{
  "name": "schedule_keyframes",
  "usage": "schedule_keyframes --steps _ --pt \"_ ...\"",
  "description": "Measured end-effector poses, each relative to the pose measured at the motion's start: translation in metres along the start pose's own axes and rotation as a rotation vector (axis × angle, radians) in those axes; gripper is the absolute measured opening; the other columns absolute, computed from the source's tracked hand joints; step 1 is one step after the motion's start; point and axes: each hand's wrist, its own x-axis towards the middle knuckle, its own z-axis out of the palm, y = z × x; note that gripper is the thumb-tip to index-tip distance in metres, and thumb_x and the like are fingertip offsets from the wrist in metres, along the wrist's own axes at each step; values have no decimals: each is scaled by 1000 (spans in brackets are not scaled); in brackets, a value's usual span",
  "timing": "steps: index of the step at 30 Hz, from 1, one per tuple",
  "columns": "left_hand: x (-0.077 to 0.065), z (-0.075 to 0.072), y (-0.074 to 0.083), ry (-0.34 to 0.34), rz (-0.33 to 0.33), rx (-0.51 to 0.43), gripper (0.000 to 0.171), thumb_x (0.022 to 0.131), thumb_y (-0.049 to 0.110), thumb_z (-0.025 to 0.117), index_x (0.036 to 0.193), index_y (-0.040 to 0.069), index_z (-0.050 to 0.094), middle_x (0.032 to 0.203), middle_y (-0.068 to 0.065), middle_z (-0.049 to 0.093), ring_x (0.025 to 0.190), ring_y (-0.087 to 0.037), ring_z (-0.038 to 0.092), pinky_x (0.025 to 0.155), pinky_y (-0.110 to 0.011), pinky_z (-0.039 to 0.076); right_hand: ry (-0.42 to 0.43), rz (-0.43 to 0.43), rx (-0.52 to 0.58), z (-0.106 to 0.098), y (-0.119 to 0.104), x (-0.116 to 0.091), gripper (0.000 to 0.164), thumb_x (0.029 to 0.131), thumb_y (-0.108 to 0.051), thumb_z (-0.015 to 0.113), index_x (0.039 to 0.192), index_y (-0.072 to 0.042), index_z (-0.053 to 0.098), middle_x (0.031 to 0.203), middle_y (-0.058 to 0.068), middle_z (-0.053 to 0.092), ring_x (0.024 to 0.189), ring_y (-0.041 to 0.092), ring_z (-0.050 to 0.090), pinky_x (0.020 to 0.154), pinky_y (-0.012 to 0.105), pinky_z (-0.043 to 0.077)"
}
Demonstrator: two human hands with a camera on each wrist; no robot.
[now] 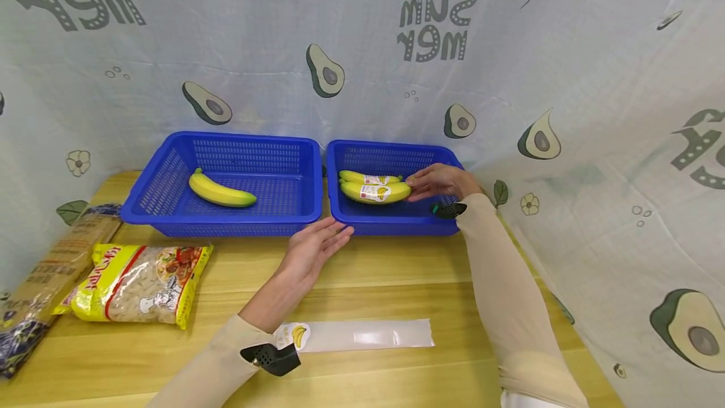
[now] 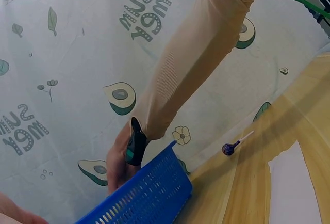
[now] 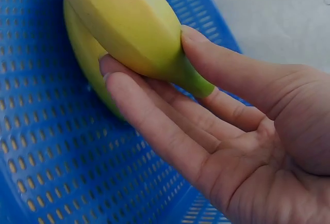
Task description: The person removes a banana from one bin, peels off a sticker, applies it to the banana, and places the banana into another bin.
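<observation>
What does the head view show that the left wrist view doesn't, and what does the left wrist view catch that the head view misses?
Only the head view shows the single banana in the left basket, the labelled bananas in the other, and the yellow-ended bag.

Only the left wrist view shows what looks like a lollipop lying on the table.

Both show the right hand, the blue right basket, the wooden table and the avocado-print cloth.

Backdrop [image 1: 255,30] read "sum" over "mer", letters mirror-reversed, wording repeated across cloth; red lettering on yellow bag [image 1: 144,283], print on brown packet [image 1: 62,263], labels [image 1: 376,192] on bananas [image 1: 351,191] and sticker [image 1: 298,335] on strip [image 1: 374,335] couldn't be read
</observation>
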Motion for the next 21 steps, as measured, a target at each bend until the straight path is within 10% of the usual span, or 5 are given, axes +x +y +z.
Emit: schedule_keyframes --steps 21 --pt "3 -2 0 3 -13 6 49 110 -8 47 158 -13 39 153 -34 51 140 -45 57 108 -34 56 88 197 -19 6 2 11 30 107 0 65 133 14 65 103 21 79 95 32 81 91 38 65"
